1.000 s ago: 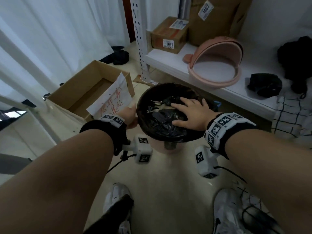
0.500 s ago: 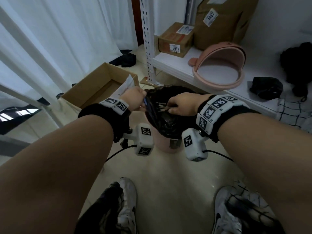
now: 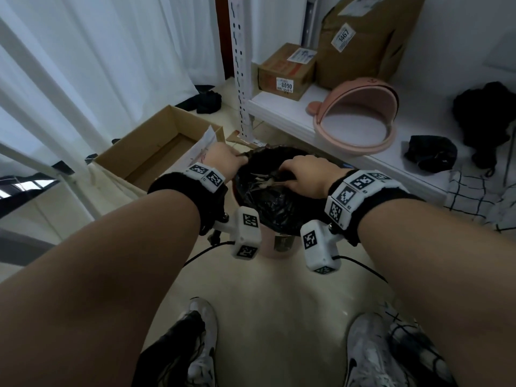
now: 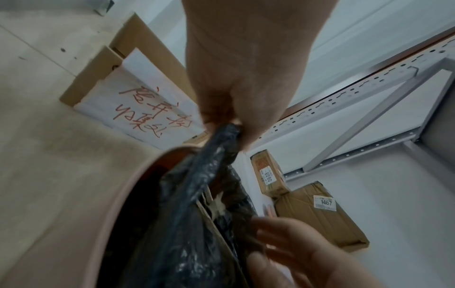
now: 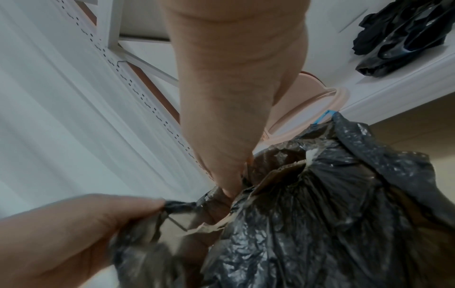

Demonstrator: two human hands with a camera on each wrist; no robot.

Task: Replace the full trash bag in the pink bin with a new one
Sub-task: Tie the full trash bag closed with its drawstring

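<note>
My left hand (image 3: 226,160) pinches the left edge of the crinkled black plastic trash bag (image 3: 268,196), which sits in the round pink plastic bin (image 4: 118,214) on the floor; my right hand (image 3: 304,174) curls into its gathered top.

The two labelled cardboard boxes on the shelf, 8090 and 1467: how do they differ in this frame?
The 8090 box is the smaller; the 1467 box behind it stands much taller. The 8090 box carries two labels, one on top and its number tag low on the front face, while the 1467 box shows one tilted tag high on its face. The 8090 box sits nearer the shelf edge. Both are closed brown cardboard.
</note>
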